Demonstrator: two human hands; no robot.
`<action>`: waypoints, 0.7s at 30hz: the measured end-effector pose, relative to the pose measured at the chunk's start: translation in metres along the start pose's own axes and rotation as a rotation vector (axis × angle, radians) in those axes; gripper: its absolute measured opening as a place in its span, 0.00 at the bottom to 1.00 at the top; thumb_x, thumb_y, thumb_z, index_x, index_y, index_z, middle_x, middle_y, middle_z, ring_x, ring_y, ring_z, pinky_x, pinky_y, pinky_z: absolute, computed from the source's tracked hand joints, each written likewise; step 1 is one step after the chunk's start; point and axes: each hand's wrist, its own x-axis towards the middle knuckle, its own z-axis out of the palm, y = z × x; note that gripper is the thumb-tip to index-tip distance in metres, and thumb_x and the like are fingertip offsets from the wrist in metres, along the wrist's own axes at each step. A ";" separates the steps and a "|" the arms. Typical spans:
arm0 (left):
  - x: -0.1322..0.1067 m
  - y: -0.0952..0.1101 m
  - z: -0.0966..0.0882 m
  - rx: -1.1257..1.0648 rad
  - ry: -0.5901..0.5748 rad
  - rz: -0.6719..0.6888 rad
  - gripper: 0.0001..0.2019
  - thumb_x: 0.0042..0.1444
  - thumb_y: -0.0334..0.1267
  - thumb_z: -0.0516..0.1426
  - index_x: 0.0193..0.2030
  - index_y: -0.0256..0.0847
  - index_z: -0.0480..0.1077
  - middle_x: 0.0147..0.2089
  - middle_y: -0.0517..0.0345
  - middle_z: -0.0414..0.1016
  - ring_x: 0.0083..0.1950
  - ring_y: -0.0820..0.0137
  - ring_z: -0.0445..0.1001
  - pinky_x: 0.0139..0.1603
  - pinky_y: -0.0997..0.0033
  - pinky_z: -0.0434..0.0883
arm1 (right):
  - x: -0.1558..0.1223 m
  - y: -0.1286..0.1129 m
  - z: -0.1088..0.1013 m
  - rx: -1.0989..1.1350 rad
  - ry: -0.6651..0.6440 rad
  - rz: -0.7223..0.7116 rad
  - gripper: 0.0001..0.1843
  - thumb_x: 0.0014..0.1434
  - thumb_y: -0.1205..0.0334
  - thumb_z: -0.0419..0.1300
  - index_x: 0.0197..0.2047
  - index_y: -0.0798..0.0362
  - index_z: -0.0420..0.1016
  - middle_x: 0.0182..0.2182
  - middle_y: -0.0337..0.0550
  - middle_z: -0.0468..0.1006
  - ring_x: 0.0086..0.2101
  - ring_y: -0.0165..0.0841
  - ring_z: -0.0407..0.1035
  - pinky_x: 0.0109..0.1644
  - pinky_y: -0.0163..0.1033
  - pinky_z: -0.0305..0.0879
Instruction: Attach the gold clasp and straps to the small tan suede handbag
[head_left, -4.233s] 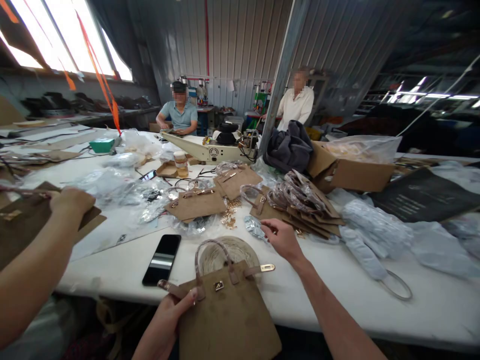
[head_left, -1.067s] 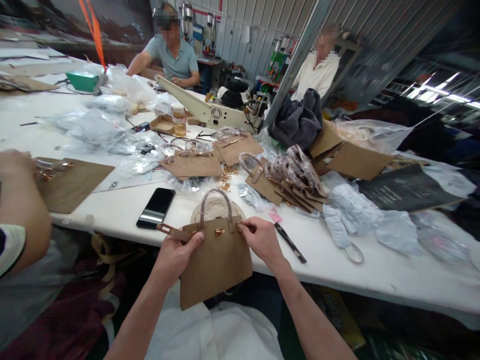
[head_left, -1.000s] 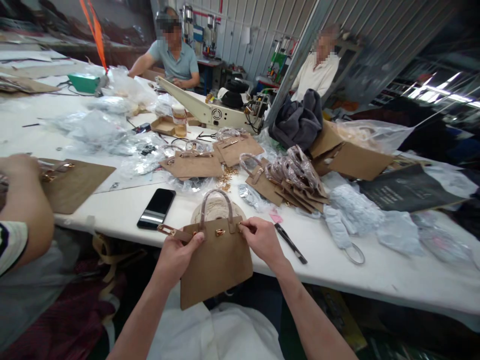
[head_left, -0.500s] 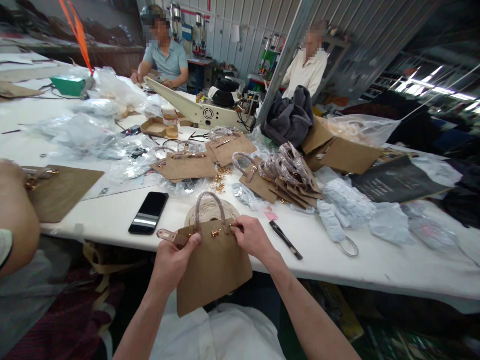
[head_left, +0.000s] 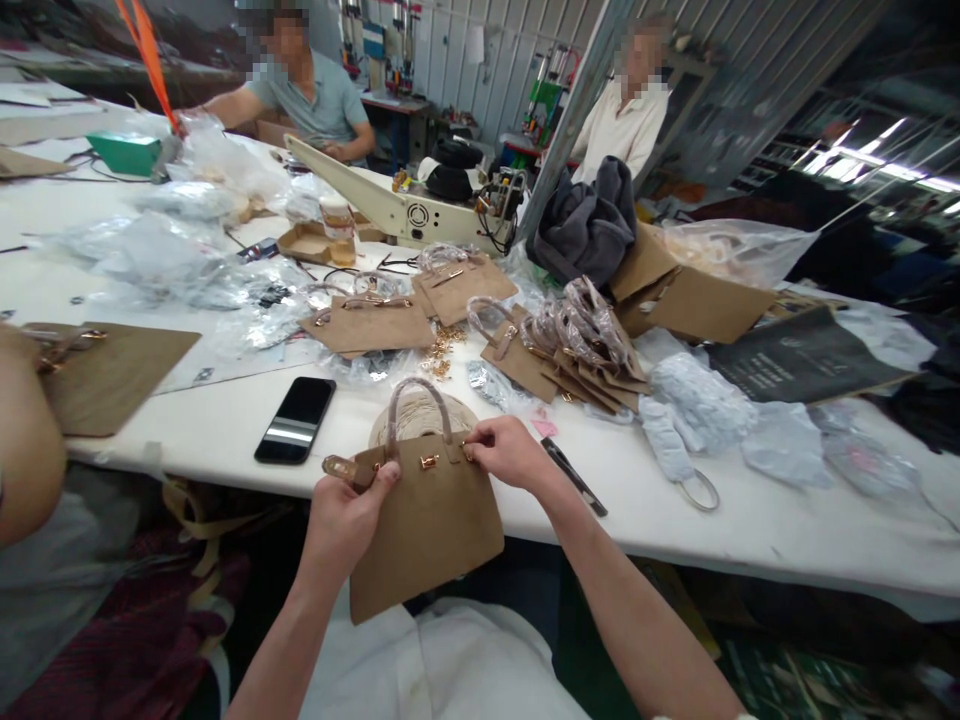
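Note:
A brown handbag panel (head_left: 427,530) with a plastic-wrapped arched handle (head_left: 417,385) is held up over the table's front edge. My left hand (head_left: 352,510) is closed on its upper left edge, thumb in front, near a short strap tab (head_left: 343,468) that sticks out to the left. At the upper right corner my right hand (head_left: 504,452) pinches by a small gold fitting (head_left: 466,446), partly hidden by the fingertips. A gold clasp (head_left: 428,461) sits at the top middle of the panel. Behind the handle lies a roll of cord or tape (head_left: 420,412), partly covered.
On the white table (head_left: 750,535) lie a phone (head_left: 295,420), a black tool (head_left: 574,477), loose gold fittings (head_left: 442,352) and stacked brown panels (head_left: 371,325). Plastic bags (head_left: 701,400) are at right. Another person's arm (head_left: 26,440) is close at left; two people sit beyond.
My hands and the panel have barely shifted, with the right fingers still at the upper right corner. The person in the blue shirt has stretched an arm out towards the left.

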 end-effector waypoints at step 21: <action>-0.001 0.012 0.006 0.170 0.037 0.100 0.18 0.64 0.54 0.64 0.47 0.39 0.80 0.38 0.58 0.83 0.39 0.65 0.75 0.38 0.73 0.70 | -0.008 -0.008 0.017 -0.158 0.115 -0.039 0.10 0.63 0.74 0.67 0.34 0.51 0.85 0.34 0.39 0.85 0.37 0.36 0.78 0.41 0.36 0.64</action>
